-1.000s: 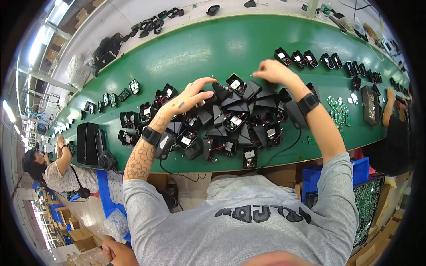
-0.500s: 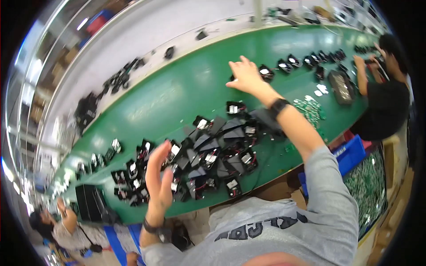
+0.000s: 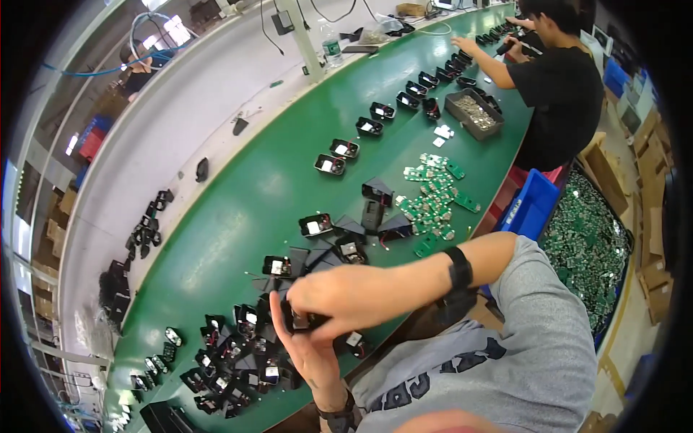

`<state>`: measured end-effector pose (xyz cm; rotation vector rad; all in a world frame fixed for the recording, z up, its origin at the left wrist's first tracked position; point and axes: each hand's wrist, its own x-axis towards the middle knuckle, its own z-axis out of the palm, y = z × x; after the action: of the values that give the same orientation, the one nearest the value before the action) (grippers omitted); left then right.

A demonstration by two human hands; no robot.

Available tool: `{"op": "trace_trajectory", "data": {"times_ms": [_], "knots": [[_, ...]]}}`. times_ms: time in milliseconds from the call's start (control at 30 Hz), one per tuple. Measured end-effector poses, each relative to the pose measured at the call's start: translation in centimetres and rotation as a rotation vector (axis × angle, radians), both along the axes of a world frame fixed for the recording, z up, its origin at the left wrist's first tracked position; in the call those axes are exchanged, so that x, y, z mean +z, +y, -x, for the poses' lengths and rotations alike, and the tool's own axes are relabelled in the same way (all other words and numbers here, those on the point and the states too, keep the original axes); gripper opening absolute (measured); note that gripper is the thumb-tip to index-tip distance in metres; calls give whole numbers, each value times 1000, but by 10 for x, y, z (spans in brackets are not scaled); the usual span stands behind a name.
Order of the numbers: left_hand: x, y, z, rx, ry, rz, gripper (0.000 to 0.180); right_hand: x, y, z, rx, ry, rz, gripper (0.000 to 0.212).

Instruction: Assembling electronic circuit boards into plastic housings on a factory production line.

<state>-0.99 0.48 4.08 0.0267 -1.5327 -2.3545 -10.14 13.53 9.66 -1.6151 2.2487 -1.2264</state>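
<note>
A black housing (image 3: 307, 317) sits between the two hands over the near edge of the heap, partly covered by them. The right hand (image 3: 346, 296) reaches across the left, its fingers folded in to a narrow grip above the housing; whether they close on it cannot be told. The left hand (image 3: 307, 353) lies along its near side, index finger raised; its grip is mostly hidden, so how firmly it holds cannot be told either.

Around them, a heap of similar open housings (image 3: 245, 317) and dark wedge-shaped pieces (image 3: 346, 225) spreads over the glossy green bench (image 3: 238, 238). Toward the right lie loose green circuit boards (image 3: 437, 193), with a grey tray (image 3: 465, 126) of small parts beyond. A row of black housings (image 3: 369, 127) runs up the bench toward a co-worker in a black top (image 3: 563, 86).

A white wall (image 3: 238, 65) backs the bench; its ledge carries dark parts (image 3: 146, 227) and a clear bottle (image 3: 332, 52). On the floor side stand a blue bin (image 3: 534, 202), massed green boards (image 3: 588, 245) and cardboard boxes (image 3: 653, 278).
</note>
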Motion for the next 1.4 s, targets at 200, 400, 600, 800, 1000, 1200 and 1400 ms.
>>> {"op": "trace_trajectory", "data": {"times_ms": [200,400,600,800,1000,1200,1400], "knots": [[-22,14,-5,-167,-42,246,74,-23,67,-19,44,-118,26,27],[-18,44,0,-342,-37,108,66,-40,120,-34,-121,43,63,23],[-17,71,7,-401,-123,85,61,-42,137,-44,-345,-73,22,24],[-31,87,17,-553,-165,133,55,-57,169,-42,-478,72,73,22],[-40,96,27,-432,-114,67,53,-95,225,-10,-1083,152,17,19],[-48,90,26,-418,-173,59,52,-136,242,0,-1275,435,-247,19],[-48,87,27,-389,-197,31,51,-103,198,-25,-865,-908,499,26]]}}
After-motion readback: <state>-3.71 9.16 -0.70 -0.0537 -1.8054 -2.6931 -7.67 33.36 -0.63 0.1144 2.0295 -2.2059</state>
